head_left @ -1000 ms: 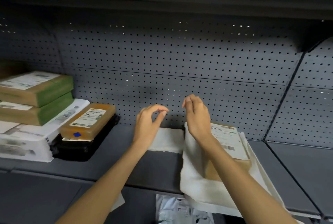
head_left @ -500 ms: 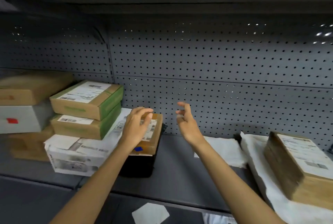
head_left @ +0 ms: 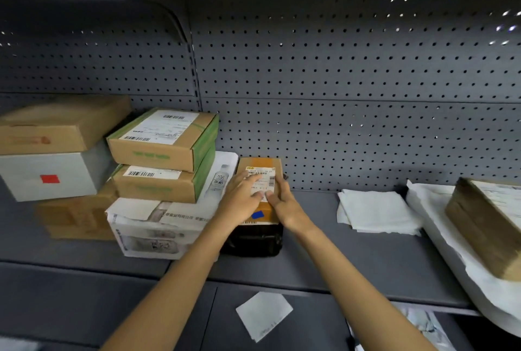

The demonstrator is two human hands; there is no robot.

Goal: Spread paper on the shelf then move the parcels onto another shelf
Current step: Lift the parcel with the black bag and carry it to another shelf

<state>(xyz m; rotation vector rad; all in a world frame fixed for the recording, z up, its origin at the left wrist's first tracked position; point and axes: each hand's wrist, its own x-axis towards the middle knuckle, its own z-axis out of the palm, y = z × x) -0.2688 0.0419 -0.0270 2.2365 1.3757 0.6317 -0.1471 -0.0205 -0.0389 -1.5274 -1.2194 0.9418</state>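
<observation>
A small orange-brown parcel [head_left: 260, 190] with a white shipping label and a blue sticker lies on top of a black package [head_left: 253, 239] near the middle of the grey metal shelf [head_left: 352, 260]. The left hand [head_left: 242, 195] lies flat on the parcel's top, fingers spread across the label. The right hand [head_left: 284, 204] meets the parcel's right edge, fingers held together along its side and thumb on top, so the parcel sits between both hands; whether it is lifted clear of the black package cannot be told.

Just left of it, two green-edged cardboard boxes [head_left: 163, 159] are stacked on a white printed carton [head_left: 158, 226]. Further left, a brown box [head_left: 59, 125] sits on a white box with a red sticker [head_left: 53, 175], above another brown carton [head_left: 76, 221].

To the right, well apart from the parcel, a folded white paper [head_left: 375, 212] lies on the bare shelf. Beyond it a larger spread white sheet [head_left: 439, 240] carries a brown parcel [head_left: 485, 221] at the frame's edge.

A grey perforated back panel [head_left: 338, 82] rises behind the shelf, with dots of light through its upper right holes. Below the shelf's front lip, a loose white sheet [head_left: 263, 315] lies on a lower level.
</observation>
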